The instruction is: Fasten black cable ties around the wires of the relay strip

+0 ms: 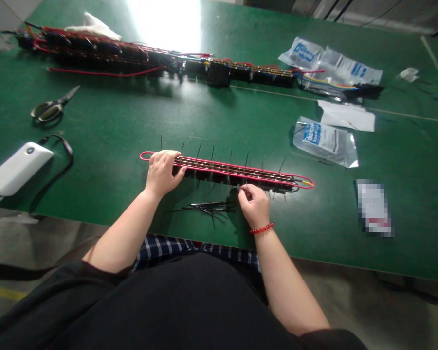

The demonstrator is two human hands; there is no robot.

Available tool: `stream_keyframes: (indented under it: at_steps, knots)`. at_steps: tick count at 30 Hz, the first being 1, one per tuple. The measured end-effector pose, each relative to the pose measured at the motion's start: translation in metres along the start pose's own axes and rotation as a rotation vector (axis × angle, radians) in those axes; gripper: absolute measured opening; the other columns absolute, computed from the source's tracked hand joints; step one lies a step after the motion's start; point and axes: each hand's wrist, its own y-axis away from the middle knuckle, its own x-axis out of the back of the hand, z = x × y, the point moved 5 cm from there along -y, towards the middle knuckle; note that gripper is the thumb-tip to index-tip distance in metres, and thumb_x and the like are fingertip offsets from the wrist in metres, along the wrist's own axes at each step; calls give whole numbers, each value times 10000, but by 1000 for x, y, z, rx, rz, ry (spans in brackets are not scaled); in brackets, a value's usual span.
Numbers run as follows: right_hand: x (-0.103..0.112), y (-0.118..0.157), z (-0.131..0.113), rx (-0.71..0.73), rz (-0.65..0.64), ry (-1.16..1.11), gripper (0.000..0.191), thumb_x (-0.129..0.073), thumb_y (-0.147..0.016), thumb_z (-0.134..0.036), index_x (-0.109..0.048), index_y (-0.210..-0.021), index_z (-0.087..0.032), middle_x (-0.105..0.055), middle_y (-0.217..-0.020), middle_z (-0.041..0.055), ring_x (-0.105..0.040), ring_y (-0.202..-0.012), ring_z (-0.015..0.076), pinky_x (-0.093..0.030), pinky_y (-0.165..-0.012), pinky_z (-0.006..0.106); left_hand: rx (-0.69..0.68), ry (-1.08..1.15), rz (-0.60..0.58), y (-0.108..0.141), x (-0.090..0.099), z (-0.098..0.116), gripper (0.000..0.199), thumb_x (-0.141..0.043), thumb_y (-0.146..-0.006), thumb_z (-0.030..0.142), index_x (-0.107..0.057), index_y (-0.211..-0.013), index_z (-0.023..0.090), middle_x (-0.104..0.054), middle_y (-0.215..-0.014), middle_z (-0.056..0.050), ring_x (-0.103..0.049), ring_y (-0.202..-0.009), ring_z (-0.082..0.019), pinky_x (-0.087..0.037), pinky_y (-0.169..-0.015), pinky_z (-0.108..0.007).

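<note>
A long black strip assembly (pixel 222 170) with red wire looped round both ends lies across the green table in front of me. Thin black cable ties stick out from it at several spots. My left hand (pixel 164 172) grips the strip near its left end, thumb on the near side and fingers over the far side. My right hand (pixel 253 201) is pinched at the near edge, right of the middle; what its fingertips hold is too small to make out. Loose black ties (pixel 211 208) lie in a pile on the table between my hands.
Finished-looking wired bundles (pixel 131 56) stretch along the back. Scissors (pixel 51 109) and a white power bank (pixel 20 167) with a cable lie at left. Plastic bags (pixel 324 141), white paper (pixel 346 116) and a blurred packet (pixel 374 208) are at right. The table's front edge is near me.
</note>
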Motion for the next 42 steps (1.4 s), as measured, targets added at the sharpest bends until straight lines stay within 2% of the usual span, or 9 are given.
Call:
stream_keyframes:
  at_steps: [21, 42]
  knots:
    - [1, 0, -1, -8, -4, 6, 163, -518, -863, -270, -656, -794, -217, -688, -772, 36, -590, -731, 199, -462, -728, 328, 14, 40, -21, 0, -2, -2, 324, -543, -921, 485, -540, -1137, 244, -652, -1201, -93, -532, -1202, -305, -343, -1066, -477]
    - [1, -1, -1, -11, -9, 5, 171, -516, -867, -274, -659, -792, -219, -678, -755, 32, -587, -726, 199, -459, -720, 326, -17, 3, 3, 0, -1, -2, 324, -542, -923, 486, -548, -1149, 254, -657, -1176, -88, -542, -1180, -302, -352, -1060, -470]
